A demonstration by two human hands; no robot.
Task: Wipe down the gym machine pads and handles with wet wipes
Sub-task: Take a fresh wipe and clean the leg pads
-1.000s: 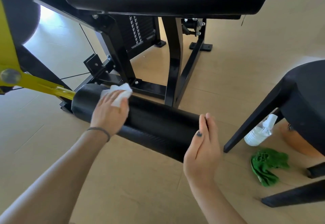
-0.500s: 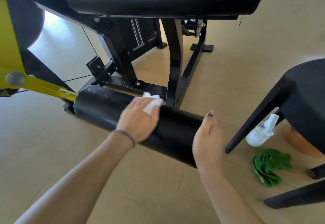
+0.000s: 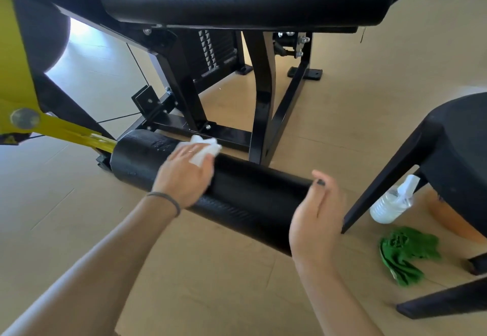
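The black textured roller pad [image 3: 245,198] is lying horizontally, spanning between both hands, its far end joining a yellow lever arm [image 3: 68,132]. The crumpled white wet wipe [image 3: 204,149] is sitting pressed against the pad's top under the left hand's [image 3: 184,177] fingers.

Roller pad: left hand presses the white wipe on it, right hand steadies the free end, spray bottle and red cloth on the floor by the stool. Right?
One error: the cloth on the floor is green, not red, as the head view shows. The rest holds: the left hand presses the white wipe on the roller pad, the right hand steadies its free end, and the spray bottle lies by the stool.
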